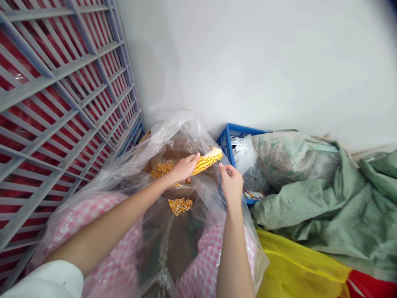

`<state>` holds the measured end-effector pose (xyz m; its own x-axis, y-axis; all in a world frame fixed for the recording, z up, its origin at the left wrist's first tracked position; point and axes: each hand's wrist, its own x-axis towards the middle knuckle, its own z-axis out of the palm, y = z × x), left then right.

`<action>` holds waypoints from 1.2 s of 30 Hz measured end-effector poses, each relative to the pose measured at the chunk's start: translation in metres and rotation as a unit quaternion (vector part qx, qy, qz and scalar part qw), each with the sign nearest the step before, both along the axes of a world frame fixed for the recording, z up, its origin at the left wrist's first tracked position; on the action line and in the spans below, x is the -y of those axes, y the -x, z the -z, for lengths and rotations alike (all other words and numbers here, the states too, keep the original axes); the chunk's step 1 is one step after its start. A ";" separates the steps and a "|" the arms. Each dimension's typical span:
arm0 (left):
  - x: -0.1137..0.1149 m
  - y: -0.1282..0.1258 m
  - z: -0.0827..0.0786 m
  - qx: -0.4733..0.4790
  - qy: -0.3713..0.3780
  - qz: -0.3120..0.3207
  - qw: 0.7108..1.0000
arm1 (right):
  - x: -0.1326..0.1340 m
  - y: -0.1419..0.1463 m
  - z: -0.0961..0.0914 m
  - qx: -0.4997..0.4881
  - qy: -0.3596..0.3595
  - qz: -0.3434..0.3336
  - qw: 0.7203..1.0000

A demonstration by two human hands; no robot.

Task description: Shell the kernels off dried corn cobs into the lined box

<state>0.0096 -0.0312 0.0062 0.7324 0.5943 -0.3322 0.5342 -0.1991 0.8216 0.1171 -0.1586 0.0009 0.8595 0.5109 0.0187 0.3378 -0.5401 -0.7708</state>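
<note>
My left hand (185, 167) is wrapped around the lower end of a corn cob (207, 160), which tilts up to the right. Yellow kernels cover most of it, while a pale bare strip runs along its upper side. Close to the cob's far end is my right hand (232, 181), thumb and fingers drawn together; whatever they may pinch is too small to make out. Below both hands lies a clear plastic bag (124, 182) spread wide. Loose corn kernels (180, 205) are piled in its folds, with more kernels (161, 169) farther back.
A grey slatted plastic crate (71, 70) rises on the left. To the right, a blue basket (229, 142) holds white plastic bags, beside a stuffed sack (291, 155) and green cloth (341, 211). Yellow fabric (297, 265) lies at front right. A white wall (248, 62) stands behind.
</note>
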 end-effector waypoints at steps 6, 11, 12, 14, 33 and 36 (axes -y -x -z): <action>0.001 0.000 0.010 -0.010 -0.169 0.063 0.984 | 0.001 0.004 0.002 0.108 0.104 -0.012 0.989; 0.008 0.001 0.012 -0.026 -0.197 0.078 0.977 | 0.001 0.009 0.007 0.139 0.090 -0.010 0.986; 0.008 0.002 0.011 -0.019 -0.197 0.075 0.977 | 0.000 0.010 0.008 0.136 0.076 -0.009 0.988; 0.010 0.003 0.010 0.007 -0.172 0.056 0.983 | -0.003 0.012 0.010 0.126 0.040 -0.003 0.991; -0.009 -0.004 0.010 0.099 0.163 -0.077 0.978 | -0.007 0.003 0.007 -0.007 -0.095 -0.013 0.995; -0.007 -0.004 0.011 0.092 0.147 -0.073 0.982 | -0.007 0.003 0.005 -0.005 -0.092 -0.008 0.996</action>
<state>0.0131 -0.0245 -0.0046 0.7103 0.5958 -0.3749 0.3767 0.1281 0.9174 0.1141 -0.1514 -0.0043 0.8520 0.5129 0.1047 0.3365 -0.3834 -0.8601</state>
